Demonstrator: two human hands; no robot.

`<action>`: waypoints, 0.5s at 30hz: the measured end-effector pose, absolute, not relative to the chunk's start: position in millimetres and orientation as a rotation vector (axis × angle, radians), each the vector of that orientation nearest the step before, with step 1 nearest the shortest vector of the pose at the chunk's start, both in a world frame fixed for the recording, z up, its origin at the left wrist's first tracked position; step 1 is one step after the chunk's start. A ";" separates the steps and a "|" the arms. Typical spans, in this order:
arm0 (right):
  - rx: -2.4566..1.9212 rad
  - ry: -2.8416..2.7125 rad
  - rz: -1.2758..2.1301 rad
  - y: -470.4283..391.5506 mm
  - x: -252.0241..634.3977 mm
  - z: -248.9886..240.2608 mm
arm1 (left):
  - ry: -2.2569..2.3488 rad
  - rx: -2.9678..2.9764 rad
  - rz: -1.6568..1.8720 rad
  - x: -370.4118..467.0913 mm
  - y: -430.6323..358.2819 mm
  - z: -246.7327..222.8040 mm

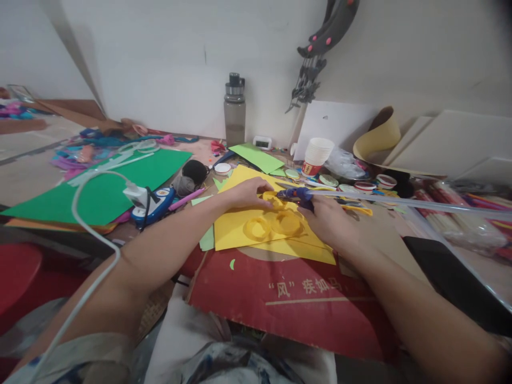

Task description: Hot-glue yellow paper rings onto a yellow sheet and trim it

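left hand (250, 193): at about 11 o'clock of the yellow sheet (230, 234); fingers bent inward and seemingly pinched on the yellow piece (275, 201); the exact grip is blurred
right hand (330, 218): at about 3 o'clock of the sheet; fingers clamped round the glue gun (294, 193); whether one presses a trigger, i cannot tell
glue gun: blue, as far as the blur lets me judge its kind; front end toward 9 o'clock, close to the yellow piece; contact is unclear; a long clear rod (400, 200) runs off to 3 o'clock
yellow piece: between the hands, toward 1 o'clock from the sheet's middle; resting on the sheet or lifted, i cannot tell
done: two rings seem formed and lie free of both hands; left ring (256, 238) at about 8 o'clock of the yellow piece, right ring (288, 232) at about 5; they lie just beside each other
left: the yellow piece looks to be midway, its shape not readable; no bond between it and either ring shows; i would judge the rings as not yet joined
red board (240, 298): at 6 o'clock, under the sheet; a green crescent (232, 264) lies on it, already cut, apart from the yellow work
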State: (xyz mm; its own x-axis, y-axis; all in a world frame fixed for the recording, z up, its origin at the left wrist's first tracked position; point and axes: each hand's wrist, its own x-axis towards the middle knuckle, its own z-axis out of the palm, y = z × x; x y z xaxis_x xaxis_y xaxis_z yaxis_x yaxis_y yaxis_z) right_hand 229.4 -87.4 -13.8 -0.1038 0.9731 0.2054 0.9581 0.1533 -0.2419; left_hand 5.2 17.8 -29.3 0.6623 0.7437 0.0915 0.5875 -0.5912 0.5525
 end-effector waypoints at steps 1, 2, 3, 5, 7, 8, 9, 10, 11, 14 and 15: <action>-1.858 -2.122 0.071 -87.1 229.3 -14.0 | 1.042 2.395 0.428 5.1 17.5 -29.2; -1.848 -2.126 0.068 -86.9 229.2 -14.2 | 1.049 2.395 0.426 5.0 17.3 -29.1; -1.838 -2.129 0.063 -86.8 229.0 -14.3 | 1.051 2.396 0.427 4.9 17.1 -29.0; -1.831 -2.127 0.058 -86.9 228.5 -14.1 | 1.039 2.394 0.436 4.5 17.3 -28.9; -1.844 -2.114 0.071 -87.5 227.9 -13.2 | 1.023 2.392 0.447 4.1 17.9 -29.2; -1.852 -2.108 0.086 -87.8 227.6 -12.6 | 1.018 2.395 0.445 4.0 18.3 -29.5; -1.857 -2.105 0.101 -88.0 227.4 -12.1 | 1.015 2.402 0.440 4.0 18.6 -30.0; -1.855 -2.109 0.111 -88.1 227.4 -11.8 | 1.014 2.408 0.435 4.0 18.9 -30.8; -1.850 -2.116 0.114 -88.0 227.7 -11.8 | 1.014 2.408 0.431 4.0 19.2 -31.7; -1.830 -2.120 0.103 -86.8 229.3 -13.3 | 1.026 2.370 0.439 4.1 19.9 -34.7; -1.822 -2.114 0.094 -86.4 230.0 -14.0 | 1.030 2.357 0.448 3.9 20.2 -35.2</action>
State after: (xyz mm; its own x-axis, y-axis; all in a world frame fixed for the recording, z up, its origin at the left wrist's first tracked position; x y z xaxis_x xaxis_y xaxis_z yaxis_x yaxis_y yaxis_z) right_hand 230.0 -86.4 -14.0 -0.1136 0.9697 0.2163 0.9466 0.1718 -0.2730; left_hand 3.9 20.2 -35.2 0.6554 0.7500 0.0890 0.5761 -0.5727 0.5833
